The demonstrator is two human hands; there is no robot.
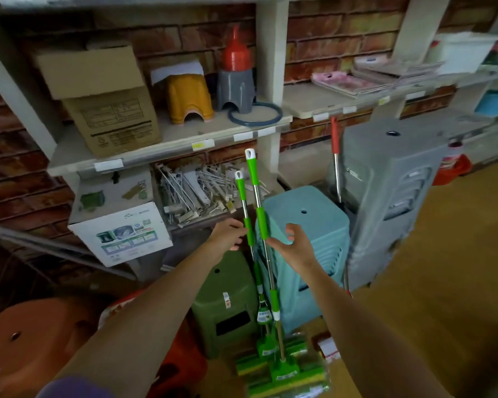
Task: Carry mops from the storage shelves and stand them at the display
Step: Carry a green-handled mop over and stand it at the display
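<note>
Mops [261, 225], two with green grips, are propped upright against the stools [305, 242] below the shelves [167, 145]. Both hands are spread open, left hand [227, 235] touching one handle, right hand [292, 244] just beside the other. Either mop could be toppled if nudged before being gripped.

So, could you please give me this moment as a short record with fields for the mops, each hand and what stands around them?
mops: two green mops standing upright side by side, sponge heads on the floor
left hand: left hand beside the shorter mop's green grip, fingers loosely curled, at most touching it, not closed round it
right hand: right hand open, close to the taller mop's grip
behind mops: teal stool stack and green stool
further right: red-handled mop against the grey stool stack
</note>
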